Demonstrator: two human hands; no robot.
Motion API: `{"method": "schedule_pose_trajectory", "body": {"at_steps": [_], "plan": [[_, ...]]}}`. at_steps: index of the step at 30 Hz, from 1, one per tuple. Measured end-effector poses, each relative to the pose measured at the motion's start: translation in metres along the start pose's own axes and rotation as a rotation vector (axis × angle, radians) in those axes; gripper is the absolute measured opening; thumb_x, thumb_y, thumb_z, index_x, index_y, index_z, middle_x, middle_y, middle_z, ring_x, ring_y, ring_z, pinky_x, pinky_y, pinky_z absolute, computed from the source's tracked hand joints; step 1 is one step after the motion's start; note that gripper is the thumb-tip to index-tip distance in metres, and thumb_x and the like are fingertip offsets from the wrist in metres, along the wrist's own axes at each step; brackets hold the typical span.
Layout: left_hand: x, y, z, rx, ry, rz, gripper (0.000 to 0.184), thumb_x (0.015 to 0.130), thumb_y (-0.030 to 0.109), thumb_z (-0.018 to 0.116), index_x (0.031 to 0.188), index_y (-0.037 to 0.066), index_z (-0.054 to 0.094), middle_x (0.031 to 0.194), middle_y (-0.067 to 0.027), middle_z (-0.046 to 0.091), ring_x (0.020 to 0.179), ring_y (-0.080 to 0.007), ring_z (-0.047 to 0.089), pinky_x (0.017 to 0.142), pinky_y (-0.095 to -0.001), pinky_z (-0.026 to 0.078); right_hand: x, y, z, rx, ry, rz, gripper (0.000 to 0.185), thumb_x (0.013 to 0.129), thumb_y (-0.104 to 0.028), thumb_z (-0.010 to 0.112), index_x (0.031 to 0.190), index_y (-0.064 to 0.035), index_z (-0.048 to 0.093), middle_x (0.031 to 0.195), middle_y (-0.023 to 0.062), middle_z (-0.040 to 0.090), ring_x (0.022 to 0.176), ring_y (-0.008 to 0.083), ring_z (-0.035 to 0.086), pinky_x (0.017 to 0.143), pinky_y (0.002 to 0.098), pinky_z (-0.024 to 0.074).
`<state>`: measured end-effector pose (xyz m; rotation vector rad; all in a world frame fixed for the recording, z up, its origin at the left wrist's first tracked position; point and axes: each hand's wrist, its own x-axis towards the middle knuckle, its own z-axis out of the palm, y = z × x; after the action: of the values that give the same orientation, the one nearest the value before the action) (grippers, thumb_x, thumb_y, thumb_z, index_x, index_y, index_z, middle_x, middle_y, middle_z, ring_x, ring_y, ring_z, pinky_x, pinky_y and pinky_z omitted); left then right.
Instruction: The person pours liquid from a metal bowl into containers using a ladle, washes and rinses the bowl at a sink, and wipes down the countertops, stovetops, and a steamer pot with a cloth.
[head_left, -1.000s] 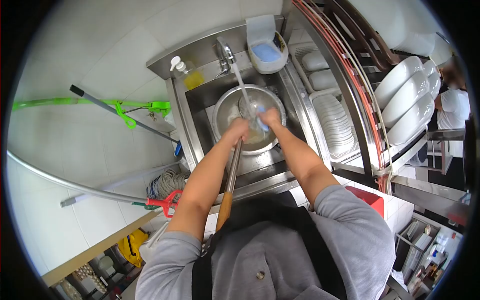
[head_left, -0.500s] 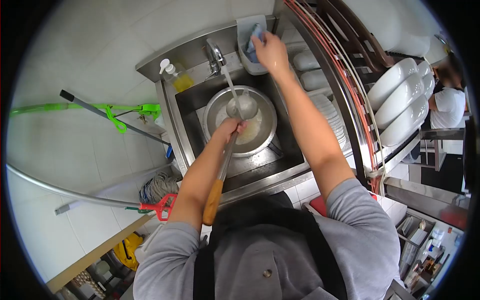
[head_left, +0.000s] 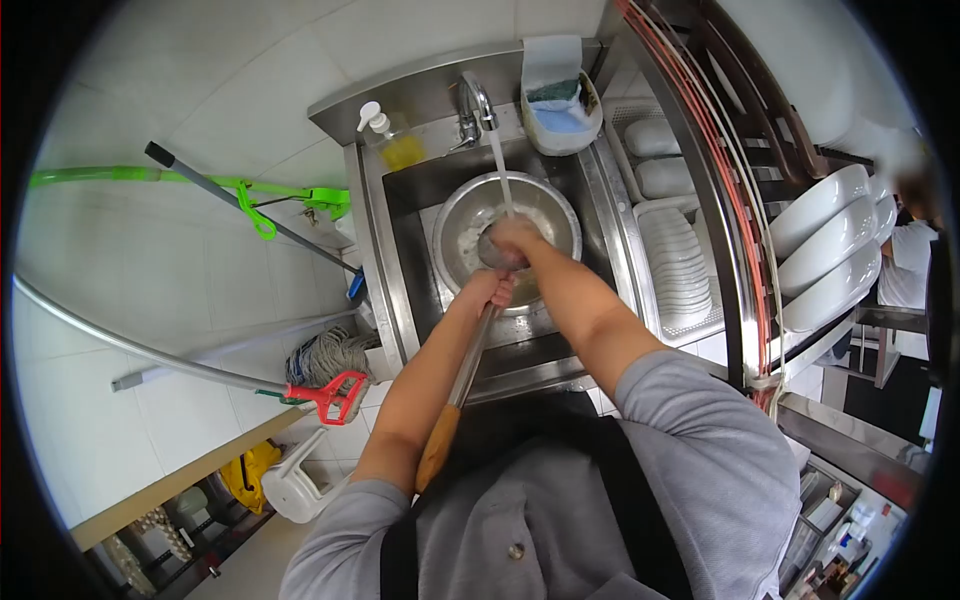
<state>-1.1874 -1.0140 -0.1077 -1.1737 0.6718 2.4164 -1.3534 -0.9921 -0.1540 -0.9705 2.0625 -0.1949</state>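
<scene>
My left hand (head_left: 490, 287) is closed round the metal shaft of a ladle (head_left: 468, 362), near its bowl end. The ladle's wooden handle slants down toward my left forearm. My right hand (head_left: 514, 240) is at the ladle's round bowl, smeared by motion; its fingers and anything in them cannot be made out. Both hands are over a steel basin (head_left: 450, 232) standing in the sink (head_left: 412, 190), with cloudy, foamy water inside. Water runs from the tap (head_left: 480, 100) onto the right hand and ladle bowl.
A white holder (head_left: 562, 140) with a green scouring pad and something blue hangs behind the sink's right corner. A soap pump bottle (head_left: 398, 145) stands at the back left. Stacked white dishes (head_left: 678, 265) are to the right. Mop handles (head_left: 140, 345) lean at left. A person (head_left: 908, 262) is far right.
My right hand has come from the white holder, where it was at a blue cloth-like thing, down to the ladle bowl. My left hand still grips the ladle. The view has shifted.
</scene>
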Motion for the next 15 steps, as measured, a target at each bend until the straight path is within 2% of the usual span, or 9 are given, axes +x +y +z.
{"method": "schedule_pose_trajectory", "body": {"at_steps": [1,2,4,5,7,9,11,13,15], "plan": [[-0.002,0.0,0.004,0.003,-0.003,-0.003,0.018,0.099,0.012,0.043,0.082,0.007,0.049,0.06,0.0045,0.037,0.043,-0.0041,0.031,0.035,-0.0211,0.022,0.008,0.007,0.011,0.002,0.002,0.005,0.029,0.081,-0.019,0.059,0.096,-0.002,0.076,0.091,0.0198,0.075,0.077,0.0311,0.074,0.068,0.0406,0.0586],[-0.005,0.003,0.009,0.012,0.01,0.039,0.018,0.099,0.012,0.043,0.083,0.007,0.048,0.06,0.0045,0.037,0.043,-0.0043,0.031,0.036,-0.0215,0.022,0.015,0.007,0.017,-0.111,0.018,-0.196,0.029,0.079,-0.018,0.059,0.096,-0.0017,0.076,0.09,0.0194,0.075,0.077,0.0293,0.074,0.068,0.0411,0.0584],[-0.006,0.005,0.004,0.029,0.024,0.078,0.018,0.1,0.012,0.043,0.084,0.006,0.048,0.06,0.0046,0.036,0.043,-0.0045,0.032,0.036,-0.022,0.023,-0.029,-0.015,-0.001,0.538,-0.135,0.062,0.031,0.074,-0.017,0.064,0.099,-0.0022,0.075,0.092,0.0193,0.075,0.08,0.0311,0.074,0.072,0.0414,0.0583],[0.0,0.005,-0.004,0.035,0.022,0.038,0.019,0.1,0.012,0.043,0.085,0.004,0.051,0.06,0.0033,0.038,0.043,-0.0062,0.034,0.036,-0.0234,0.025,-0.028,-0.011,-0.007,0.537,-0.122,0.07,0.031,0.074,-0.017,0.064,0.099,-0.0022,0.075,0.092,0.0193,0.075,0.08,0.0311,0.074,0.072,0.0414,0.0583],[0.009,0.004,0.002,0.049,0.002,-0.005,0.021,0.1,0.012,0.043,0.085,0.002,0.054,0.06,0.0019,0.04,0.043,-0.0079,0.036,0.036,-0.0248,0.026,-0.029,-0.006,-0.025,0.249,0.189,0.149,0.036,0.071,-0.021,0.069,0.102,-0.0034,0.075,0.097,0.0205,0.074,0.088,0.0369,0.073,0.081,0.0426,0.0575],[0.013,0.005,0.011,0.356,0.189,0.177,0.025,0.1,0.011,0.046,0.087,-0.004,0.061,0.062,-0.0032,0.049,0.043,-0.0134,0.042,0.036,-0.0287,0.032,-0.03,-0.01,-0.034,0.243,0.338,0.139,0.037,0.076,-0.027,0.069,0.103,-0.0032,0.074,0.102,0.0216,0.073,0.097,0.0393,0.071,0.087,0.0437,0.0559],[0.015,0.019,0.021,0.456,0.288,0.232,0.026,0.097,0.01,0.05,0.084,-0.007,0.066,0.064,-0.0097,0.059,0.044,-0.0185,0.05,0.037,-0.0332,0.036,-0.032,-0.01,-0.044,0.029,0.425,-0.217,0.03,0.084,-0.03,0.062,0.1,-0.0085,0.075,0.097,0.0215,0.073,0.093,0.0387,0.071,0.086,0.046,0.0556],[0.021,0.034,0.022,0.722,0.376,0.353,0.024,0.094,0.012,0.057,0.079,-0.005,0.066,0.062,-0.0127,0.062,0.046,-0.0201,0.053,0.04,-0.0354,0.04,-0.08,-0.024,-0.078,0.139,0.403,-0.062,0.027,0.088,-0.026,0.06,0.103,-0.0096,0.075,0.091,0.021,0.073,0.087,0.0335,0.072,0.085,0.0435,0.0557],[0.041,0.048,0.018,0.821,0.423,0.437,0.026,0.094,0.014,0.059,0.077,-0.004,0.066,0.061,-0.0132,0.063,0.047,-0.0207,0.055,0.042,-0.0354,0.043,-0.105,0.0,-0.091,0.589,0.517,-0.299,0.022,0.089,-0.016,0.06,0.101,-0.0046,0.075,0.085,0.016,0.073,0.082,0.0225,0.073,0.078,0.0379,0.0565]]}}
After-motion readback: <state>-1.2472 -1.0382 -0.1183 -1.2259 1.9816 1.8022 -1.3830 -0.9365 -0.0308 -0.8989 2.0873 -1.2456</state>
